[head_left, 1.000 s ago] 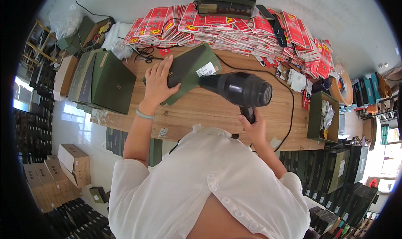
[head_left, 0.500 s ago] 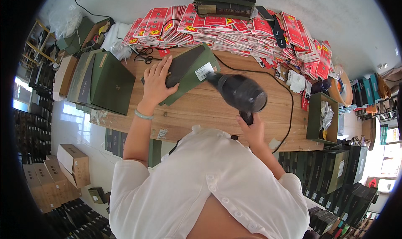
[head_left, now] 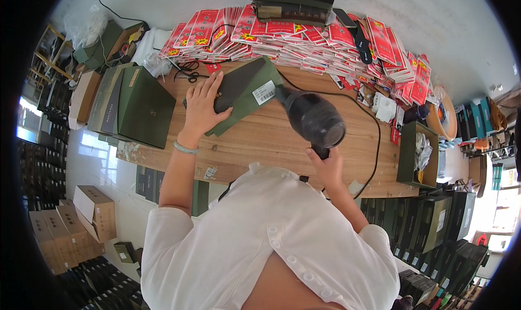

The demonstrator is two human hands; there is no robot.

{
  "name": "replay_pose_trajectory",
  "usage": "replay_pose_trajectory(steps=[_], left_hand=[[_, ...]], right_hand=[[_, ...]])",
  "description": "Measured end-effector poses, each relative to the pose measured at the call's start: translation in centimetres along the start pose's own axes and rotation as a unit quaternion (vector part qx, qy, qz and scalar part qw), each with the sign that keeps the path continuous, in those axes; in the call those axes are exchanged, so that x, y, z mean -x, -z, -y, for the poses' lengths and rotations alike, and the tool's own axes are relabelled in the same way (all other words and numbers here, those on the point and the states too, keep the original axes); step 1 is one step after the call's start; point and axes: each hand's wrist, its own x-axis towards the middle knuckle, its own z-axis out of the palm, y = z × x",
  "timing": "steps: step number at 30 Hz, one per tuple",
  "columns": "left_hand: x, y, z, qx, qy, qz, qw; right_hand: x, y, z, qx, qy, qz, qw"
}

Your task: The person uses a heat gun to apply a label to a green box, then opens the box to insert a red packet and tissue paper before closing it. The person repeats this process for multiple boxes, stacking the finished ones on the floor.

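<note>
My left hand [head_left: 203, 106] grips a dark green shoebox [head_left: 241, 84] that lies at a slant on the wooden table. Its thumb is spread along the near side and its fingers reach over the far edge. On the end of the box facing right is a white barcode label [head_left: 264, 93]. My right hand [head_left: 329, 168] is wrapped round the handle of a black hair dryer [head_left: 313, 117]. The dryer's narrow nozzle points up and left, close to the right edge of the label. Motion slightly blurs the dryer's body.
Red printed cards [head_left: 293, 49] lie heaped along the table's back. A larger green box [head_left: 144, 106] stands at the left, with scissors [head_left: 191, 72] behind. The dryer's black cord [head_left: 374, 126] loops across the right side. An open green box [head_left: 419, 152] sits at the right edge.
The hair dryer has shifted a little to the right, its nozzle moving from the label to just past its right edge. My left hand and the shoebox have hardly moved.
</note>
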Motion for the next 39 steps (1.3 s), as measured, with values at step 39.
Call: replay_pose_trajectory(steps=[39], left_hand=[[0.3, -0.8, 0.4, 0.023, 0.007, -0.043, 0.999]], right_hand=[[-2.4, -1.0, 2.7, -0.005, 0.0, 0.01, 1.0]])
